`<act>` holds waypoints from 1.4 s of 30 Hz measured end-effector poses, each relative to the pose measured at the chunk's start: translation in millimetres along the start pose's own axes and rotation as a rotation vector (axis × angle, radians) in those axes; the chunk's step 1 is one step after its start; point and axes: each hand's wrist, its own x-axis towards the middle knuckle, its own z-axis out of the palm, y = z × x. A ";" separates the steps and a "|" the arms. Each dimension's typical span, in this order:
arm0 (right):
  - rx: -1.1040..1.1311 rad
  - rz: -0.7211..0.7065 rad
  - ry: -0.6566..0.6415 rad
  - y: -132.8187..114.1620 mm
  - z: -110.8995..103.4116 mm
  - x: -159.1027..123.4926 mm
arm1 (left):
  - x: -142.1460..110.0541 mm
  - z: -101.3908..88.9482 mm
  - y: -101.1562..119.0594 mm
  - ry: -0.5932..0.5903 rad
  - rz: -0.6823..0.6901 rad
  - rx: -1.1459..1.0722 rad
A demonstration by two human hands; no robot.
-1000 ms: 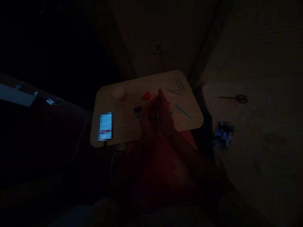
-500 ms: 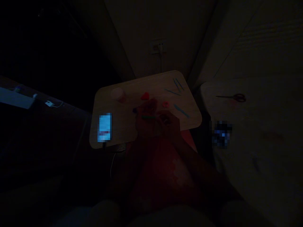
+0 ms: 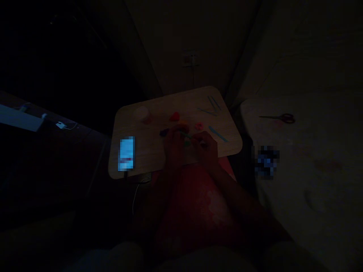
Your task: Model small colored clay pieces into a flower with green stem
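Observation:
The room is very dark and fine detail is lost. My left hand (image 3: 173, 145) is over the near part of the small table, its fingers closed on one end of a thin green strip (image 3: 185, 134) that looks like modelling clay. At the strip's other end, the bent fingers of my right hand (image 3: 207, 148) are pinched together. A small green piece (image 3: 187, 143) shows between the hands. Just beyond them lies an orange lump (image 3: 183, 123), with a red lump (image 3: 175, 116) behind it. A dark purple lump (image 3: 163, 133) is left of my left hand; a pinkish-red ring-like piece (image 3: 199, 125) lies beyond my right.
On the wooden table (image 3: 147, 158) are a lit phone (image 3: 126, 153), a pale round tub (image 3: 141, 113), a blue knife-like tool (image 3: 217, 134) and thin blue sticks (image 3: 210, 105). Scissors (image 3: 280, 118) lie on the pale surface at right. A wall socket (image 3: 190, 59) is behind.
My left hand has turned from palm up, with the green strip lying across it, to fingers curled on the strip. The strip is now raised and slanted; the orange lump shows more clearly.

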 end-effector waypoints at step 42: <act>0.273 0.113 0.117 -2.5 -0.6 -3.9 | -5.2 -7.1 -8.1 0.089 -0.097 0.237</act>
